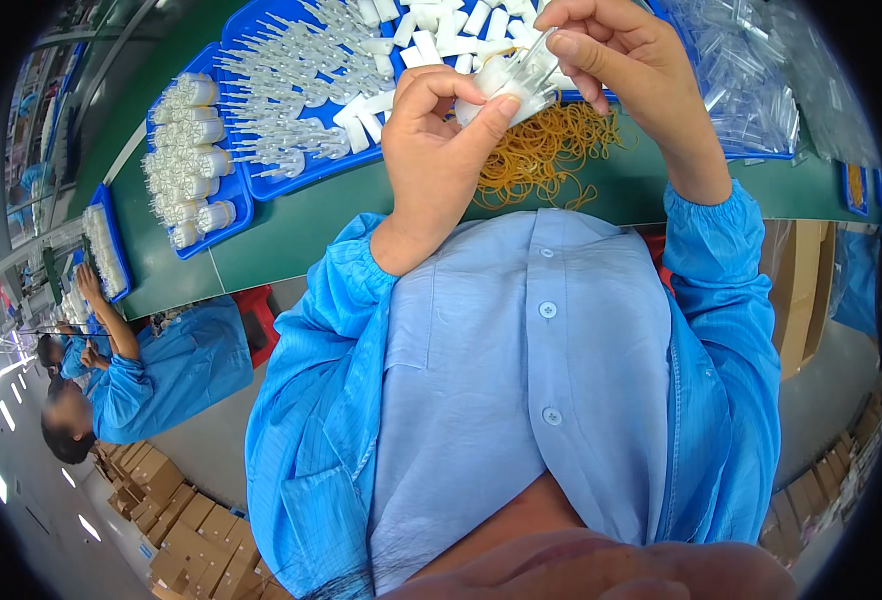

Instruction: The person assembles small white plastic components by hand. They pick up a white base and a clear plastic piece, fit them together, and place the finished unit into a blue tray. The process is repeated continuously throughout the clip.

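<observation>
My left hand (429, 150) grips a bundle of white and transparent plastic pieces (523, 82) between thumb and fingers. At the bundle's upper right end, my right hand (626, 62) is closed, its thumb and forefinger pinching a transparent plastic piece; the fingers partly hide it. Just below the bundle lies a loose pile of yellow-brown rubber bands (541, 158) on the green table (351, 205). White cylindrical pieces (426, 45) lie in the blue tray behind my left hand. Slender pale nozzle-like parts (296, 80) fill that tray's left part.
Farther left, a blue tray (242, 212) carries several bound white bundles (189, 150). Transparent plastic pieces (746, 105) fill a tray at the right, with plastic sheeting beside it. A co-worker in blue (176, 365) sits at the left. Cardboard boxes (196, 535) stand on the floor.
</observation>
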A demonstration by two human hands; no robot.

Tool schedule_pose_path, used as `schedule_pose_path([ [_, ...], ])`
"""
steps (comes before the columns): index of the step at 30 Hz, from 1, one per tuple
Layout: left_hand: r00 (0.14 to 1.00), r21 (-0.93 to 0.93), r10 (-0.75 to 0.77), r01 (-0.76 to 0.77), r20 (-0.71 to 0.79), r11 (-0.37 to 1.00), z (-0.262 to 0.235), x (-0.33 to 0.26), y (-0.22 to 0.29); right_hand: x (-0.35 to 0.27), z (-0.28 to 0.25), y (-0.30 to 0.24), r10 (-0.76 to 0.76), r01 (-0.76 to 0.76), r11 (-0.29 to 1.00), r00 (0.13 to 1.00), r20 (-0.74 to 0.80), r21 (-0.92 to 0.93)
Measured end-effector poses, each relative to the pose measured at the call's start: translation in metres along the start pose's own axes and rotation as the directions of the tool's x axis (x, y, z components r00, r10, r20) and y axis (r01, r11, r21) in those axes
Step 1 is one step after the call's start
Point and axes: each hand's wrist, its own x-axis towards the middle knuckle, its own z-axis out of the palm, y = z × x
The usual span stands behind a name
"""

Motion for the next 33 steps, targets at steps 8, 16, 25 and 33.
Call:
schedule_pose_path([
  [8,0.944,-0.356,-0.329,0.297,-0.031,0.886,0.005,-0.006,0.006,-0.001,0.015,0.000,-0.005,-0.004,0.997,0.995,-0.100,-0.083],
  [16,0.924,-0.397,-0.382,0.359,0.021,0.845,0.005,-0.008,0.006,0.002,0.015,-0.002,-0.493,0.437,0.643,0.864,0.097,-0.629],
  [25,0.893,-0.457,-0.449,0.392,-0.018,0.799,0.003,-0.007,0.005,-0.012,0.036,0.002,-0.568,0.529,0.335,0.774,0.281,-0.780],
  [33,0.852,-0.603,-0.522,0.434,0.034,0.669,0.000,-0.008,0.011,-0.008,0.035,0.011,-0.543,0.522,0.350,0.789,0.286,-0.778],
])
